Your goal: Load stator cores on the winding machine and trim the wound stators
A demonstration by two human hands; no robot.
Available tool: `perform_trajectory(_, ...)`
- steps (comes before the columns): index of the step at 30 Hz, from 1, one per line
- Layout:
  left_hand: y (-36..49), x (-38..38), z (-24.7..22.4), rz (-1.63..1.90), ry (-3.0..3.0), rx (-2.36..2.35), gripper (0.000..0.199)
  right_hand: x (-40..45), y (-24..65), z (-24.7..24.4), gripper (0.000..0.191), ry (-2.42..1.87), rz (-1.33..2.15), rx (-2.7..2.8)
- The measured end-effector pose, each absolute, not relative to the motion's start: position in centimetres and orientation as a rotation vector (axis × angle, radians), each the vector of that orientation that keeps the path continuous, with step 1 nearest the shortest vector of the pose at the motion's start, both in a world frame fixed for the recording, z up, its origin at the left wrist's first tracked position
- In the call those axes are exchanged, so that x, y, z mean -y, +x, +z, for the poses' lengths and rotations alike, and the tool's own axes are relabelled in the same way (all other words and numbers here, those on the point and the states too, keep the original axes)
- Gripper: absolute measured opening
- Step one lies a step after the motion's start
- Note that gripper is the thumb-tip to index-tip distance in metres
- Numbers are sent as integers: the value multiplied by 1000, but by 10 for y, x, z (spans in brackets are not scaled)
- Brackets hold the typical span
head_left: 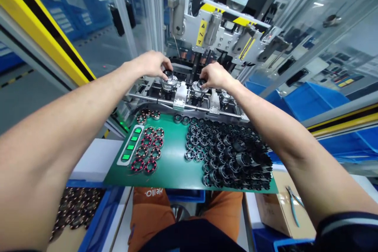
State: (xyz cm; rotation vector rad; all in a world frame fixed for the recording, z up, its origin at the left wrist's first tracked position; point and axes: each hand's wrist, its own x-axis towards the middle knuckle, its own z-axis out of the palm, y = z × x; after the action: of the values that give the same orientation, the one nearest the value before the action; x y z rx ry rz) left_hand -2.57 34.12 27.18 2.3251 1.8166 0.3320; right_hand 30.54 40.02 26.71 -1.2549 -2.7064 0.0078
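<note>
Two hands at work on the metal fixtures. Left hand [153, 64]: thumb and fingers narrowed around the left core [168, 73], a dark ring seated on top of the left fixture [169, 84]. Right hand [216, 75]: fingers bent in on the right core [202, 82], likewise atop the middle fixture [197, 90]; grip partly hidden. Silver bracket [180, 95] stands between these fixtures. Behind the hands: machine plate [221, 27] with yellow markings. Nearer the body: green bench [174, 169]. On it, left to right: panel [129, 147] with four green-lit buttons, wound rings [147, 141] mostly in two columns, crowded dark cores [230, 155], heaped in places. Lower left: blue bin [99, 220], more wound rings inside. Lower right: pliers [293, 206] on cardboard box [271, 204].
</note>
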Motion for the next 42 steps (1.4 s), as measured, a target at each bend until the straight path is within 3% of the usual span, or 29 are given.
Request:
perform_trajectory(2, -25, -343, 274, 291, 2334, -1804, 42, -405, 304, 269, 48, -1236, 19, 2740)
perform_trajectory(6, -26, -356, 273, 232, 2358, -1743, 52, -414, 300, 272, 52, -1210, 58, 2806)
perform_trajectory(13, -38, -392, 272, 149, 2316, -1653, 60, -423, 298, 280, 42, -1220, 115, 2876)
perform_trajectory(18, -34, -357, 254, 282, 2517, -1719, 55, -413, 297, 274, 44, -1239, 64, 2867)
perform_trajectory(22, -17, -308, 217, 436, 2547, -1828, 74, -410, 295, 269, 53, -1234, -8, 2859)
perform_trajectory(26, -2, -284, 193, 550, 2525, -1868, 90, -416, 294, 271, 40, -1233, -14, 2902)
perform_trajectory(32, -10, -290, 197, 650, 2528, -1792, 72, -410, 294, 269, 47, -1232, -69, 2906)
perform_trajectory(42, -39, -327, 218, 720, 2494, -1646, 44, -391, 295, 274, 42, -1309, -70, 2908)
